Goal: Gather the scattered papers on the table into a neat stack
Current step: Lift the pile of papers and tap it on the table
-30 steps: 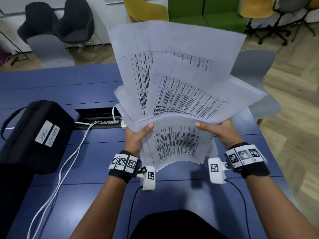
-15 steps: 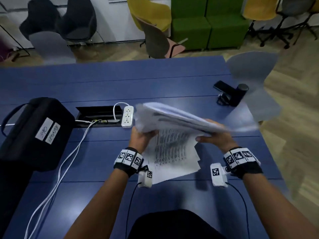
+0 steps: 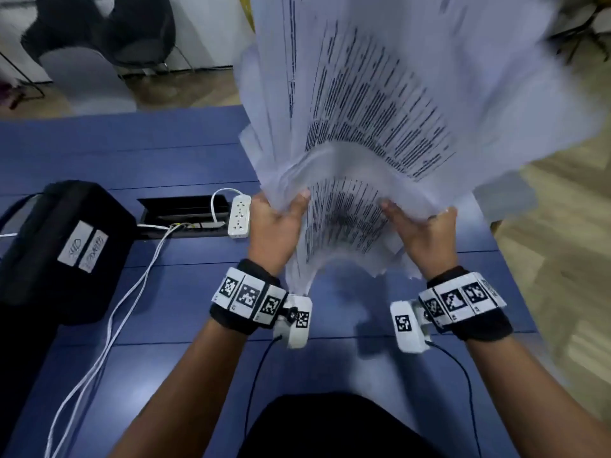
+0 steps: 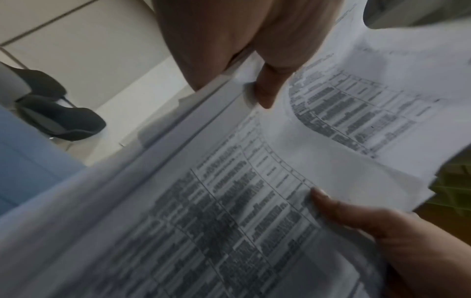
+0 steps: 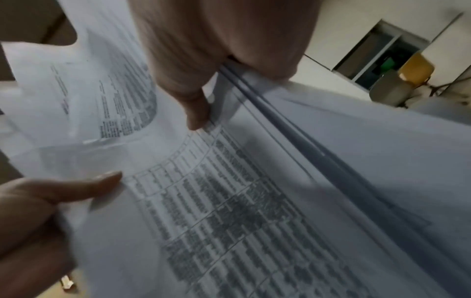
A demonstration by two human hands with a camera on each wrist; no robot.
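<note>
A fanned bundle of printed papers stands nearly upright above the blue table, blurred by motion. My left hand grips the bundle's lower left edge, thumb on the front sheet. My right hand grips its lower right edge the same way. In the left wrist view the papers fill the frame, with my left hand pinching them at the top and the other thumb at lower right. In the right wrist view my right hand pinches the papers edge-on. The sheets are uneven at their edges.
A black bag with white labels sits at the table's left. A white power strip and white cables lie by a cable slot. Dark chairs stand behind the table. Wood floor lies to the right.
The bundle, held upright a second ago, dropped nearly flat half a second ago and has now swung back up. Both hands kept their hold on its lower edge.
</note>
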